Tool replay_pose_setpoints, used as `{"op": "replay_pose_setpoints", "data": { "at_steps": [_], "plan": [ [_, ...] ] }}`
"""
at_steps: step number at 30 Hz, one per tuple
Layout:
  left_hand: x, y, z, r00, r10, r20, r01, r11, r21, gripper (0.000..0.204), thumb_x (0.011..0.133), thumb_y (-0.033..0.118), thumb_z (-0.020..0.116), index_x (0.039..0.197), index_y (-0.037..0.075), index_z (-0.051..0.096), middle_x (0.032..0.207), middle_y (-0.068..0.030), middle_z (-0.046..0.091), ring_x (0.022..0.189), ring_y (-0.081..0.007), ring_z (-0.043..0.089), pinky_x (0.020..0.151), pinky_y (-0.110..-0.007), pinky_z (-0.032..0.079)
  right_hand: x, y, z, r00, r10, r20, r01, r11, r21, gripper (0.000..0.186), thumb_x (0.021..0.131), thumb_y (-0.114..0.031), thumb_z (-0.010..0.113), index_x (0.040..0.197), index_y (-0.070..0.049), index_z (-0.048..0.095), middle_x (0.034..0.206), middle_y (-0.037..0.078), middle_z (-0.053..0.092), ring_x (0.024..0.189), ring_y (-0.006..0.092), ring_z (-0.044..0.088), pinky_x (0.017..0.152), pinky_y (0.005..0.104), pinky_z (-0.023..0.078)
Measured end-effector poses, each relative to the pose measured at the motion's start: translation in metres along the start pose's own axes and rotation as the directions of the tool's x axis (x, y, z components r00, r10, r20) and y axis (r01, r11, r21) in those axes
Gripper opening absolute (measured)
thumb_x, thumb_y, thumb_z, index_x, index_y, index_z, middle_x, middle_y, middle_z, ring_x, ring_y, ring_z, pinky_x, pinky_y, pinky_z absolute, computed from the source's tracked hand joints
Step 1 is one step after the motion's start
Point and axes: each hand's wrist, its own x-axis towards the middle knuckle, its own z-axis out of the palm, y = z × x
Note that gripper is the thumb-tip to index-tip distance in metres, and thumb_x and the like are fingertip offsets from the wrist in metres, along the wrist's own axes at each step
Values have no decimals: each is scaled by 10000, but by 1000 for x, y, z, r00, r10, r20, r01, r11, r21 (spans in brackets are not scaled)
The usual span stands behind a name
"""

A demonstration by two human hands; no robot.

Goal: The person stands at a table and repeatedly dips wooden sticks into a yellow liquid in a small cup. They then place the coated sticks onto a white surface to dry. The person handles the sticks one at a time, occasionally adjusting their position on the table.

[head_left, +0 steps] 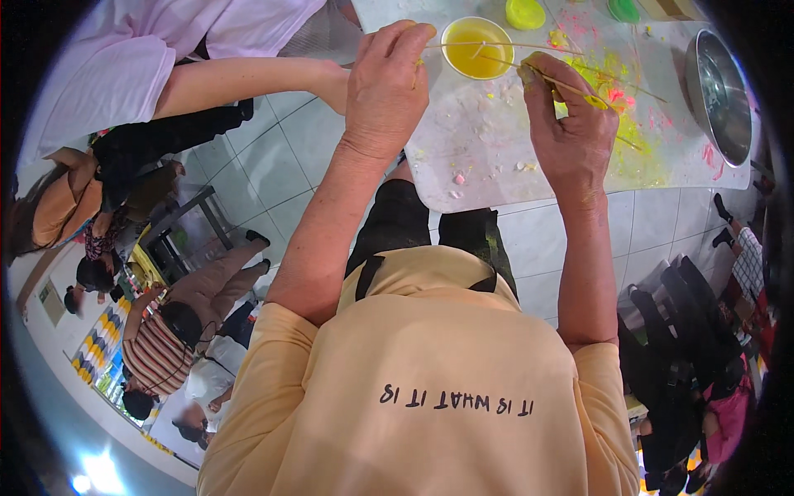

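Observation:
My left hand (387, 87) is closed, its thumb and finger pinching a thin wooden stick (504, 45) that spans the top of a white cup (447, 64). Yellow liquid (463, 59) fills much of the cup, and a short pale string-like piece shows at its middle, by the stick. On the cup's right, my right hand (575, 124) grips a second thin stick (571, 86). One end of it reaches over the liquid; nearer my knuckles it carries a yellow blob (595, 102). Whether its tip touches the string-like piece, I cannot tell.
The white table (488, 178) is smeared with yellow and pink and dotted with crumbs. A metal bowl (718, 99) stands at its right edge, yellow (524, 13) and green (624, 9) round containers at the far side. Another person's forearm (248, 87) reaches beside my left hand.

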Motion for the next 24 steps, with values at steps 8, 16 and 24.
{"op": "replay_pose_setpoints", "data": {
  "at_steps": [8,16,24],
  "plan": [
    [-1,0,0,999,-31,9,31,999,-11,364,755,-48,554,1089,75,630,1106,-101,635,1019,-310,598,892,-401,490,1,-9,-15,998,-61,0,61,998,-23,228,771,-8,695,991,-62,680,841,113,689,692,255,669,632,318,529],
    [0,2,1,998,-53,31,53,998,-22,369,757,-47,557,1098,78,626,1116,-95,633,1038,-305,590,905,-399,482,1,-18,-16,999,-42,21,42,999,-4,217,775,-11,700,986,-61,682,842,104,691,697,226,676,635,302,530],
    [0,0,1,999,-43,25,44,999,-9,376,763,-45,555,1111,81,620,1126,-92,628,1046,-303,584,906,-398,481,2,-11,-6,998,-61,6,62,998,-30,212,784,-11,697,990,-56,682,849,115,692,690,243,674,630,301,532]
  ]
}}
